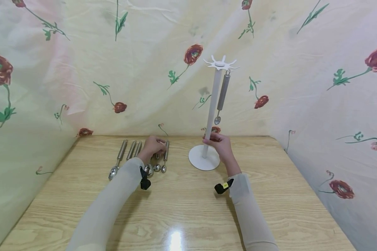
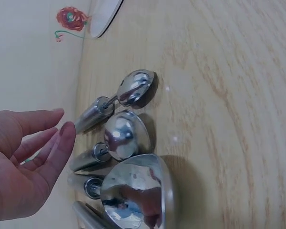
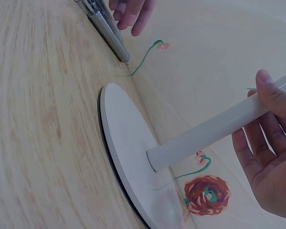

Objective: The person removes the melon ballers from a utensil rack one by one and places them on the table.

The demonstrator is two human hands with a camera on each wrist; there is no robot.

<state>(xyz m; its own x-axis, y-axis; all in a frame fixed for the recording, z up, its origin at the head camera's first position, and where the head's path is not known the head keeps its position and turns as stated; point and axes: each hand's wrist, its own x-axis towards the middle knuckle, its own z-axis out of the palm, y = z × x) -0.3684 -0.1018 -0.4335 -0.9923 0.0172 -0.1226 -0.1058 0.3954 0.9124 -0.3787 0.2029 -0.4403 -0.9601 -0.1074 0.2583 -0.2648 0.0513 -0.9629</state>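
My left hand [image 1: 153,146] hovers over a row of steel-handled utensils lying on the table. In the left wrist view its thumb and fingers, loosely bent with a gap between them, are beside the handle of the end scoop [image 2: 136,88] and hold nothing. A second small scoop [image 2: 126,136] and a larger round ladle-like bowl [image 2: 133,191] lie alongside. My right hand [image 3: 274,143] grips the pole of a white utensil stand [image 1: 211,111], thumb on one side and fingers curled behind. From a hook on the stand hangs a small steel scoop [image 1: 223,92].
Left of my left hand lies a spoon-like utensil [image 1: 120,155] with more steel handles [image 1: 131,150] beside it. The stand's round white base [image 1: 196,158] rests on the wooden table [image 1: 182,202]. Flower-printed cloth [image 1: 150,69] rises behind and at both sides.
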